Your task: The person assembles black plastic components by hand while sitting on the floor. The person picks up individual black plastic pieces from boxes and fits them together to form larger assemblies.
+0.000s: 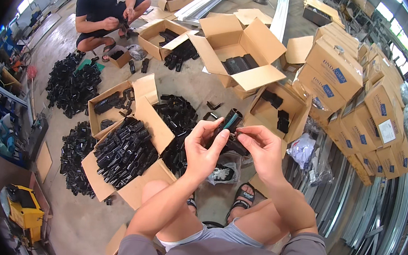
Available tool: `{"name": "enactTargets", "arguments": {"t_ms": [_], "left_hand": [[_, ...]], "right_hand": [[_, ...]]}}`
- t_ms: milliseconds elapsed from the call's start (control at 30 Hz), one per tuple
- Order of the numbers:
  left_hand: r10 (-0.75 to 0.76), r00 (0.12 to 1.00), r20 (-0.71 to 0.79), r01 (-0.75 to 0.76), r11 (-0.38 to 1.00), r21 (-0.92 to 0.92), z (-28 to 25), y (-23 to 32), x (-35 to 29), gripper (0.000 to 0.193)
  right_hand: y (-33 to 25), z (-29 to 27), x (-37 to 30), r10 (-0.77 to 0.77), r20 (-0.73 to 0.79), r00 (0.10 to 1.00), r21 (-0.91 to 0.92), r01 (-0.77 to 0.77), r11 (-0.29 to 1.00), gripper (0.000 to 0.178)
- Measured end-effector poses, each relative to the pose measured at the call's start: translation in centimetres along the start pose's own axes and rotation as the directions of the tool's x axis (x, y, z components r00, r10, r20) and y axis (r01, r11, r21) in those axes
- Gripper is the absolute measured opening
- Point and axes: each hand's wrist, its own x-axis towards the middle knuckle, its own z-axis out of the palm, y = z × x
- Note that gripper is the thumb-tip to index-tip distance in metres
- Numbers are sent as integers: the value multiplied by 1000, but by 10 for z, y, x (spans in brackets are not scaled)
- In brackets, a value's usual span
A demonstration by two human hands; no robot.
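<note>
Between my two hands, above my lap, is a black part with a tube-like upper end [232, 120]. My left hand [207, 145] is closed round its left side, the thumb laid along the tube. On its other side my right hand [262, 147] pinches the part with thumb and fingertips; any small piece in that pinch is hidden. Just left of my hands lies a heap of black parts [173, 117]. An open carton [152, 127] full of similar black parts stands left of my knee. Below my hands, a clear plastic bag [224, 172] rests near my feet.
Another person [102, 9] squats at the far left, handling something small. More black heaps [73, 83] lie on the left floor. Open cartons [241, 45] stand ahead. Stacked closed cartons [334, 71] and long metal profiles [353, 210] line the right. A yellow machine [24, 211] sits lower left.
</note>
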Motion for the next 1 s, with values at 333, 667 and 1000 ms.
{"name": "enactTargets", "arguments": {"t_ms": [333,667,1000], "left_hand": [[125,992,4,-125,987,98,16,-16,-6,28],[99,995,33,-103,987,127,23,-22,-8,27],[94,995,34,-98,979,176,20,-22,-10,28]], "right_hand": [[11,-4,-12,109,-89,990,241,-85,967,16],[22,-15,-12,58,-129,990,256,-23,966,15],[28,-12,-15,92,-146,985,207,-60,977,17]]}}
